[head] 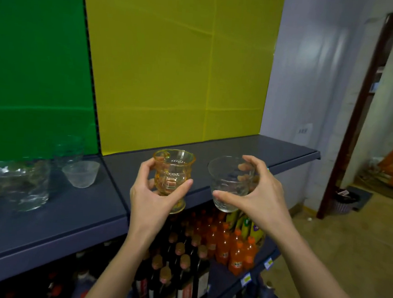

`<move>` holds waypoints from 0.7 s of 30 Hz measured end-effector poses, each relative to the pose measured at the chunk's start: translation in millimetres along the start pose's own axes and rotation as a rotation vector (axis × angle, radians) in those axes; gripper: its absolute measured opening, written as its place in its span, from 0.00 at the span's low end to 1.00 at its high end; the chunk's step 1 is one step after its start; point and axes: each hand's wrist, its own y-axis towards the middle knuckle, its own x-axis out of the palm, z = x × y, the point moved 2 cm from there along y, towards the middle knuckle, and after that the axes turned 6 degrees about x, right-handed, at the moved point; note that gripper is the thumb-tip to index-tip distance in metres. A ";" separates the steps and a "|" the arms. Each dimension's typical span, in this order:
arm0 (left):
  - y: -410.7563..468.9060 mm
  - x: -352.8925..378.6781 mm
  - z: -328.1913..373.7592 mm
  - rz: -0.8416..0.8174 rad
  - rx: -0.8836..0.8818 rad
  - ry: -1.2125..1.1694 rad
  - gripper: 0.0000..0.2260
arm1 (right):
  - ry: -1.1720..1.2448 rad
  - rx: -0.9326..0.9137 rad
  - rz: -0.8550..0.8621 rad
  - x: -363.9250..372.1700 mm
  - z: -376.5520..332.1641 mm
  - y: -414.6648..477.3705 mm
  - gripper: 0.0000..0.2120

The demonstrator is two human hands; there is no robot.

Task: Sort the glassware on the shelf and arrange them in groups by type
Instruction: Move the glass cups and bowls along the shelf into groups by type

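Note:
My left hand (150,198) grips an amber footed glass cup (172,172) with a handle, held upright just above the front edge of the dark grey shelf (272,152). My right hand (255,193) holds a clear glass cup (229,182) by its rim and base, beside the amber one and also over the shelf's front edge. On the shelf's left section stand a small clear glass bowl (80,173), a blurred large clear glass (27,185) and taller clear glasses (69,149) behind them.
Yellow (178,65) and green (32,65) panels back the shelf. Below it stand several dark bottles (179,262) and orange soda bottles (232,250). At the right are a white wall, an open doorway (381,116) and a small bin (346,201) on the floor.

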 end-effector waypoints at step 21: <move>109.2 124.0 -94.8 0.095 0.001 0.325 0.31 | 0.154 -0.051 -0.178 30.2 94.5 208.4 0.43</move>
